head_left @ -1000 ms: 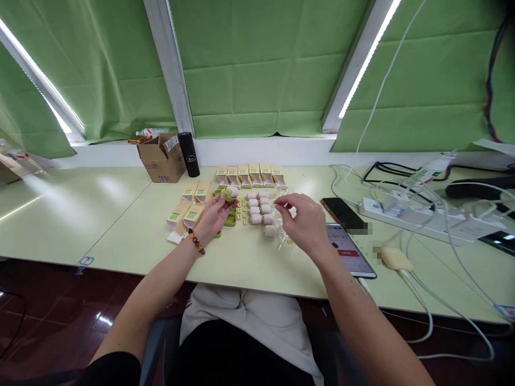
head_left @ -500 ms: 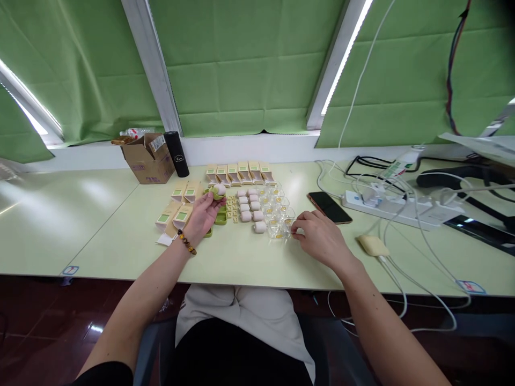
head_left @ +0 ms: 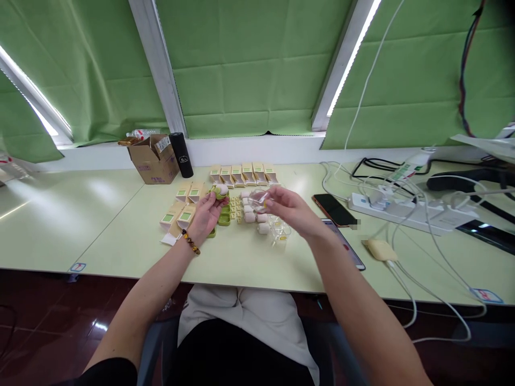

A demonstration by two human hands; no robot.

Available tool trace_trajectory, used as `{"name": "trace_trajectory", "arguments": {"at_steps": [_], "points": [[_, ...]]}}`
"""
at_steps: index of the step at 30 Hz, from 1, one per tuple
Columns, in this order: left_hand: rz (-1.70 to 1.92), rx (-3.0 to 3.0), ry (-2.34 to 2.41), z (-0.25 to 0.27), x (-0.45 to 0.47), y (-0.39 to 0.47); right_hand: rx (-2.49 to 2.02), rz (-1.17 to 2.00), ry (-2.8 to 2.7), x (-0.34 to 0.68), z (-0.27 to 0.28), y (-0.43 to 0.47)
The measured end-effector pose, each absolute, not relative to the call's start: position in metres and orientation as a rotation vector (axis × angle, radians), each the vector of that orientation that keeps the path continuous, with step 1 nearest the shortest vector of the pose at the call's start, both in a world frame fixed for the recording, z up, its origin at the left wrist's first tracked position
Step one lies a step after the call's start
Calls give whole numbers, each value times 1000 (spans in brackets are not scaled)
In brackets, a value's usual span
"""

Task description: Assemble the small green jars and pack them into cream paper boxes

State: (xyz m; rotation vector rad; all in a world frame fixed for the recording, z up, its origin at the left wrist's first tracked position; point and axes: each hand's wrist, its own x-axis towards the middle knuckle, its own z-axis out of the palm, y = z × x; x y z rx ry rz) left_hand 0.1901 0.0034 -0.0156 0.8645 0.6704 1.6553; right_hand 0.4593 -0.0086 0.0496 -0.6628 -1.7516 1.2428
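Note:
My left hand [head_left: 203, 219] is closed around a small green case [head_left: 214, 188] with a pale pink cylinder [head_left: 222, 190] in it, held above the table. To its right, my right hand [head_left: 290, 209] pinches a clear plastic cover [head_left: 256, 200] over the rows of pink cylinders. More clear plastic pieces [head_left: 280, 230], partly hidden by that hand, sit beside a pink cylinder [head_left: 263, 229]. Green trays [head_left: 224, 219] and small yellow squares [head_left: 238, 213] lie between the hands. The fingertips of my left hand are partly hidden by the case.
Open cream boxes [head_left: 241, 176] line the back, with others [head_left: 185, 215] by my left wrist. A cardboard box [head_left: 153, 161] and black cylinder [head_left: 182, 155] stand behind. At right are a dark phone [head_left: 335, 210], another phone [head_left: 352, 251], a power strip [head_left: 402, 210] and loose cables.
My right hand has lifted a clear plastic cover from the rows and moved left with it, toward my left hand. The left hand keeps its hold. A second phone now shows beside my right forearm.

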Motion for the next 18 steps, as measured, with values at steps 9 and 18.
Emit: {"name": "trace_trajectory", "arguments": {"at_steps": [9, 18], "points": [[1800, 825, 652, -20, 184, 10, -536, 1609, -1083, 375, 18, 26], [1849, 755, 632, -19, 184, 10, -579, 1581, -949, 361, -7, 19]]}}
